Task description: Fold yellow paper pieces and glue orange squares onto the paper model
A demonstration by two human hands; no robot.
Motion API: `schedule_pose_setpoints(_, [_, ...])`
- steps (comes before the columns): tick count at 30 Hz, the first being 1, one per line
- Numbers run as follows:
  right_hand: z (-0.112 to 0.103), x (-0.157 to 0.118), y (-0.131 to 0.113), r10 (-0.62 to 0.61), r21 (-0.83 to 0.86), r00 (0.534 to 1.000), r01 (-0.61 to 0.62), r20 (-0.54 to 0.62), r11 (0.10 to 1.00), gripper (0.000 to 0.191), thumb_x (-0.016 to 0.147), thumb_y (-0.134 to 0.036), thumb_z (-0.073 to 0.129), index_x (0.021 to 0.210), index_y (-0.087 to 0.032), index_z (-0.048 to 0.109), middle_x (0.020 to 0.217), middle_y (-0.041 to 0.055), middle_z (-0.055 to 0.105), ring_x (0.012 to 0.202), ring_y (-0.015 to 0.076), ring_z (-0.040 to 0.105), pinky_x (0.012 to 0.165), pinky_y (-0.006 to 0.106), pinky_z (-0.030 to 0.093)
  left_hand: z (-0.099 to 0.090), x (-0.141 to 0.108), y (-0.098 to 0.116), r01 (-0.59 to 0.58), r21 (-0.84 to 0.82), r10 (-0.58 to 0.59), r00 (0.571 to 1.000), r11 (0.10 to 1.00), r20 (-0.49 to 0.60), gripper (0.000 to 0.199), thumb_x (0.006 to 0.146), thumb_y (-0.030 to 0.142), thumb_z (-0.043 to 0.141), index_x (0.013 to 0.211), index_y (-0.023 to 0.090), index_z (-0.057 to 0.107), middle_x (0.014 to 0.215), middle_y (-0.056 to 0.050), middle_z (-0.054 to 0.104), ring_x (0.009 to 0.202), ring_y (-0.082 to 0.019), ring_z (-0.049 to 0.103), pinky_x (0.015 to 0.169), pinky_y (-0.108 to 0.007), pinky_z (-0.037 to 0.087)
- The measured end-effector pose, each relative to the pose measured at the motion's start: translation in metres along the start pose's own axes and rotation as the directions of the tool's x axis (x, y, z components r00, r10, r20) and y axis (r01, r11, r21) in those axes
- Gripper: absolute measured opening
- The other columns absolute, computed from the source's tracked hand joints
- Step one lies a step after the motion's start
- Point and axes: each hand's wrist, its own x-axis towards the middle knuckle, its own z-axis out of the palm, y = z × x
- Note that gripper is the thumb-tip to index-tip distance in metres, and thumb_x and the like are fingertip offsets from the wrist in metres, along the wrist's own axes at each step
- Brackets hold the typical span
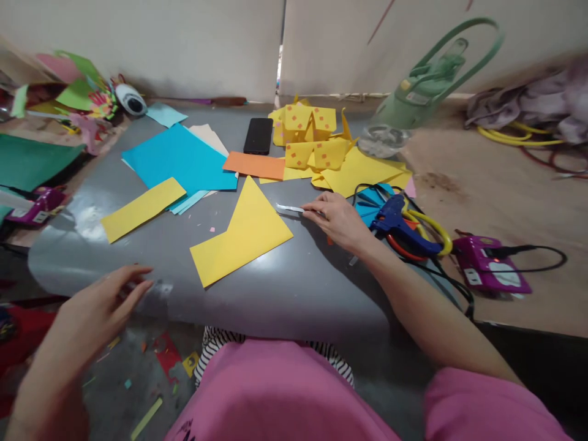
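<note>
My right hand (337,220) grips a thin silvery blade-like tool (290,209), whose exact kind I cannot make out. Its tip points left, close to the right side of a folded yellow sheet of paper (248,229). That sheet lies flat on the grey table, with a peak at the top and a strip reaching down to the left. Near the table's front edge, my left hand (108,303) hangs open, thumb and forefinger apart, holding nothing. Farther up lies a loose yellow paper strip (143,209), partly over blue paper sheets (179,158).
Behind are an orange strip (255,165), a black phone (258,136) and spotted yellow paper models (312,135). A blue glue gun (399,223) with cables lies by my right forearm. A green bottle (413,92) and a purple box (490,264) stand farther right.
</note>
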Motion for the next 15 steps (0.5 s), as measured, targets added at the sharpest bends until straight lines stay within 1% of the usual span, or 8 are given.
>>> schedule_pose_setpoints(1, [0.001, 0.001, 0.002, 0.000, 0.000, 1.000, 0.000, -0.008, 1.000, 0.027, 0.096, -0.030, 0.058, 0.108, -0.020, 0.080, 0.092, 0.0109, 0.065, 0.094, 0.0275, 0.059, 0.082, 0.039, 0.048, 0.002, 0.011, 0.023, -0.013, 0.000, 0.013, 1.000, 1.000, -0.026, 0.035, 0.095, 0.053, 0.046, 0.109, 0.028, 0.065, 0.100, -0.003, 0.076, 0.087, -0.027, 0.071, 0.078, -0.037, 0.053])
schedule_pose_setpoints(2, [0.002, 0.002, 0.003, 0.001, 0.003, 1.000, -0.001, -0.017, 1.000, 0.027, 0.096, -0.031, 0.058, 0.108, -0.020, 0.080, 0.092, 0.0109, 0.065, 0.094, 0.0277, 0.060, 0.082, 0.039, 0.048, 0.004, 0.023, 0.047, -0.092, -0.016, 0.091, 0.994, 0.996, -0.055, 0.037, 0.096, 0.052, 0.043, 0.110, 0.025, 0.065, 0.105, -0.006, 0.075, 0.092, -0.027, 0.070, 0.083, -0.038, 0.053])
schedule_pose_setpoints(4, [0.004, 0.003, 0.005, -0.002, 0.023, 0.999, 0.003, -0.043, 1.000, 0.027, 0.095, -0.032, 0.059, 0.107, -0.020, 0.080, 0.090, 0.0104, 0.065, 0.093, 0.0276, 0.060, 0.082, 0.039, 0.048, 0.011, 0.051, 0.093, -0.258, -0.002, 0.257, 0.964, 0.966, -0.062, 0.044, 0.098, 0.053, 0.043, 0.121, 0.020, 0.063, 0.121, -0.011, 0.071, 0.110, -0.030, 0.066, 0.093, -0.040, 0.050])
schedule_pose_setpoints(5, [0.005, 0.003, 0.006, -0.007, 0.036, 0.998, 0.009, -0.057, 0.999, 0.027, 0.095, -0.032, 0.058, 0.106, -0.021, 0.080, 0.090, 0.0101, 0.065, 0.092, 0.0274, 0.060, 0.081, 0.039, 0.048, 0.014, 0.065, 0.113, -0.310, 0.037, 0.311, 0.950, 0.950, -0.038, 0.047, 0.097, 0.054, 0.047, 0.123, 0.018, 0.061, 0.125, -0.015, 0.069, 0.118, -0.033, 0.062, 0.095, -0.040, 0.049])
schedule_pose_setpoints(7, [0.006, 0.002, 0.007, -0.017, 0.057, 0.997, 0.021, -0.080, 0.998, 0.027, 0.095, -0.032, 0.058, 0.106, -0.022, 0.080, 0.089, 0.0093, 0.065, 0.090, 0.0265, 0.059, 0.080, 0.039, 0.048, 0.022, 0.092, 0.143, -0.356, 0.123, 0.352, 0.934, 0.926, 0.056, 0.059, 0.090, 0.059, 0.059, 0.127, 0.012, 0.058, 0.128, -0.020, 0.066, 0.120, -0.037, 0.059, 0.094, -0.042, 0.048])
schedule_pose_setpoints(10, [0.007, 0.000, 0.007, -0.011, 0.075, 0.997, 0.017, -0.076, 0.997, 0.028, 0.095, -0.033, 0.057, 0.106, -0.022, 0.080, 0.089, 0.0088, 0.065, 0.087, 0.0253, 0.059, 0.079, 0.038, 0.048, 0.027, 0.120, 0.163, -0.364, 0.198, 0.332, 0.926, 0.910, 0.176, 0.066, 0.081, 0.062, 0.069, 0.119, 0.009, 0.059, 0.124, -0.024, 0.065, 0.114, -0.040, 0.059, 0.089, -0.043, 0.047])
schedule_pose_setpoints(12, [0.007, -0.001, 0.006, -0.001, 0.086, 0.998, 0.006, -0.064, 0.996, 0.028, 0.095, -0.033, 0.057, 0.106, -0.021, 0.080, 0.090, 0.0088, 0.065, 0.087, 0.0250, 0.059, 0.079, 0.037, 0.048, 0.028, 0.127, 0.164, -0.370, 0.181, 0.329, 0.918, 0.911, 0.220, 0.062, 0.079, 0.060, 0.070, 0.115, 0.011, 0.058, 0.119, -0.022, 0.066, 0.111, -0.039, 0.059, 0.085, -0.042, 0.047])
schedule_pose_setpoints(15, [0.007, -0.001, 0.004, 0.012, 0.098, 0.998, -0.006, -0.058, 0.995, 0.028, 0.095, -0.033, 0.057, 0.107, -0.021, 0.080, 0.093, 0.0092, 0.066, 0.090, 0.0250, 0.060, 0.080, 0.037, 0.047, 0.027, 0.131, 0.158, -0.390, 0.103, 0.357, 0.902, 0.915, 0.244, 0.052, 0.078, 0.057, 0.072, 0.108, 0.017, 0.057, 0.117, -0.017, 0.065, 0.108, -0.035, 0.059, 0.082, -0.038, 0.046])
